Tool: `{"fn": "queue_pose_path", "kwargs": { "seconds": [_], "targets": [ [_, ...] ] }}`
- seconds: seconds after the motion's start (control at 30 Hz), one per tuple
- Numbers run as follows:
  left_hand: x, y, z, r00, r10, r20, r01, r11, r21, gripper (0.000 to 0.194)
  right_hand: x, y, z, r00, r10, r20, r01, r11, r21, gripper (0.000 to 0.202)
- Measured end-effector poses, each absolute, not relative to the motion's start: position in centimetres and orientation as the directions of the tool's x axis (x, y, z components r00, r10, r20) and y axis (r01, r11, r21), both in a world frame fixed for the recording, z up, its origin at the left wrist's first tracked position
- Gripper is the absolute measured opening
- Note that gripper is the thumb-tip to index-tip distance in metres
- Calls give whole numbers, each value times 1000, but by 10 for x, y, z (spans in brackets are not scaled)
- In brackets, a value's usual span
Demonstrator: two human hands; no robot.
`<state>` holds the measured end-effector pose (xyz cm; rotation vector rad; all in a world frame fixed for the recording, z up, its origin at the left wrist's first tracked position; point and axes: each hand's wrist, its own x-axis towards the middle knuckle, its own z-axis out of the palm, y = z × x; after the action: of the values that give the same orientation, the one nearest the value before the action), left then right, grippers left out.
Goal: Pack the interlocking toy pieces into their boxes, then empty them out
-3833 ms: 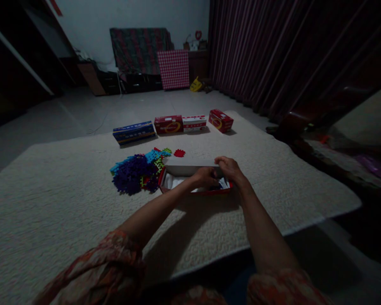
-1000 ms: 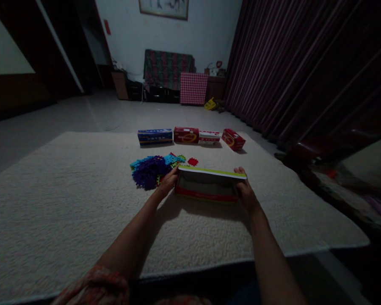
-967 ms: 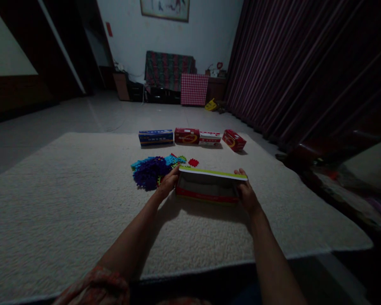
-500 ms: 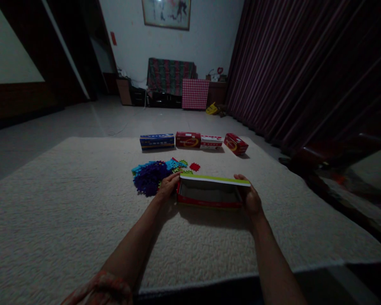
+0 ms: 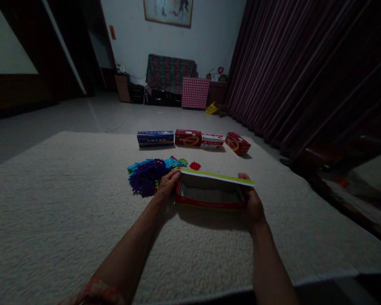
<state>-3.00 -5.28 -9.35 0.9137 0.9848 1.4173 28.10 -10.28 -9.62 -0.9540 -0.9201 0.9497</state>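
Between my hands is a red shoebox-like cardboard box point(image 5: 209, 205), its hollow grey inside facing me and its green-edged lid point(image 5: 217, 176) raised along the top. My left hand point(image 5: 169, 183) grips the box's left end, fingers at the lid's corner. At the right end, my right hand point(image 5: 253, 201) is closed around the box and lid edge, with some fingers hidden behind. Just beyond my left hand lies a heap of purple and light-blue interlocking plastic pieces point(image 5: 147, 176), with a few green ones. A single red piece point(image 5: 195, 166) rests apart from the heap.
Along the far side of the pale quilted mat point(image 5: 82, 212) stand a blue box point(image 5: 155, 139), a red box point(image 5: 188, 138), a red-and-white box point(image 5: 212, 141) and another red box point(image 5: 237, 143). Purple curtains point(image 5: 273, 63) hang at the right.
The view has shifted slightly. Both hands keep their hold on the box, whose right end sits a little farther right and tilts slightly more. The heap looks the same.
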Motion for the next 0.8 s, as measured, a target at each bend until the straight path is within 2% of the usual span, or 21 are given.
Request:
{"fn": "queue_pose_path", "kwargs": {
  "seconds": [0.2, 0.47, 0.8],
  "targets": [
    [-27, -50, -99, -125, 992, 11, -346, -54, 937, 63, 280, -102, -86, 332, 933, 138, -361, 261, -895, 38],
    [-24, -59, -87, -158, 987, 25, -271, -68, 960, 62, 282, -101, -84, 260, 959, 114, -330, 200, -923, 36],
    [-26, -53, -90, -163, 986, 42, -208, -76, 975, 63, 285, -92, -88, 319, 945, 66, -346, 181, -920, 44]
  ]
}}
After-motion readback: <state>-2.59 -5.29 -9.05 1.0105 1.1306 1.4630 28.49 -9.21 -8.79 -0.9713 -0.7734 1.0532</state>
